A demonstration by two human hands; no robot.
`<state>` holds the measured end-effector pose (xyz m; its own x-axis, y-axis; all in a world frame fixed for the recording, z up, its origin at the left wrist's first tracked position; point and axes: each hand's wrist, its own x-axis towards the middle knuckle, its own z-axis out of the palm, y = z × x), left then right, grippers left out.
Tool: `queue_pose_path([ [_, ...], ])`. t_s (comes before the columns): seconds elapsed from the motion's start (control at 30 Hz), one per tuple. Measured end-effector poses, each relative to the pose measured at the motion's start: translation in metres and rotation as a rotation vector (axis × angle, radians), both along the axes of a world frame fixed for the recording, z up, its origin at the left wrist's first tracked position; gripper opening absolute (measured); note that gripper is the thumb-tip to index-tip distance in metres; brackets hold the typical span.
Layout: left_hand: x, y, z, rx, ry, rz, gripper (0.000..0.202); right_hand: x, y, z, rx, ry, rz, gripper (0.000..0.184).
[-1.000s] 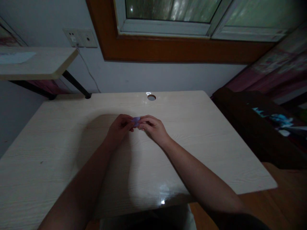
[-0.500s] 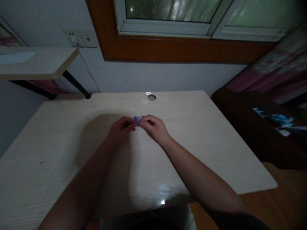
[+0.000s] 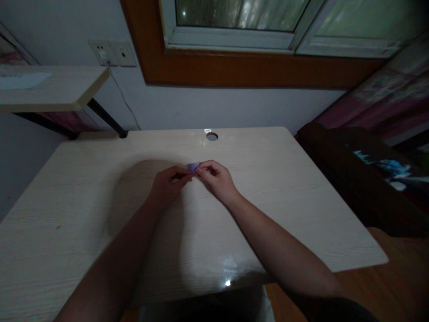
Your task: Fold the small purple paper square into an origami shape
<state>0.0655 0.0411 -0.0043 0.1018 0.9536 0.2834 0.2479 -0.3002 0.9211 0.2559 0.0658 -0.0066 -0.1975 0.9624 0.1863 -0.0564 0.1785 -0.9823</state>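
A small purple piece of folded paper (image 3: 193, 167) sits between my two hands at the middle of a pale wooden table (image 3: 100, 201). My left hand (image 3: 167, 184) pinches its left side with curled fingers. My right hand (image 3: 216, 179) pinches its right side, fingers pressed together. Both hands rest low over the tabletop and hide most of the paper. Both forearms reach in from the near edge.
A round cable hole (image 3: 212, 136) lies at the table's far edge. A shelf on a black bracket (image 3: 50, 89) juts out at the left. Wall sockets (image 3: 112, 52) with a cord and a window (image 3: 268, 22) are behind. Dark furniture (image 3: 351, 179) stands at the right.
The hands have shifted slightly and worked the purple paper. More of it now shows above the fingertips. The arms stay in the same place.
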Motion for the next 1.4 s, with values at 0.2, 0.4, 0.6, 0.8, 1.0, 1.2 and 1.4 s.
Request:
queue_pose_path([
  [0.2,0.0016,0.0005,-0.0051,-0.078,-0.196,-0.025,0.023,-0.0011,-0.0011,-0.0008,0.007,0.02,0.029,0.025],
  [0.4,0.0038,0.0036,-0.0074,-0.104,-0.279,-0.03,0.028,-0.0014,-0.0026,-0.0016,0.014,0.021,0.062,0.026],
  [0.6,0.0051,0.0022,-0.008,-0.065,-0.23,-0.042,0.027,-0.0015,-0.0036,0.001,0.034,0.002,0.043,0.025],
  [0.8,0.0024,0.0021,-0.0087,-0.024,-0.151,-0.039,0.028,-0.0009,-0.0039,0.0007,0.063,-0.024,0.03,0.021],
  [1.0,0.002,0.0031,-0.0082,-0.018,-0.107,-0.023,0.03,-0.0012,-0.0033,-0.0012,0.08,-0.053,0.035,0.021],
  [1.2,0.0044,0.0031,-0.0091,-0.015,-0.142,-0.009,0.03,-0.0029,-0.002,-0.003,0.05,0.013,0.065,0.027],
  [1.4,0.0044,0.0009,-0.0083,-0.033,-0.126,-0.042,0.026,-0.0024,-0.0019,-0.0011,0.023,0.005,0.058,0.027],
])
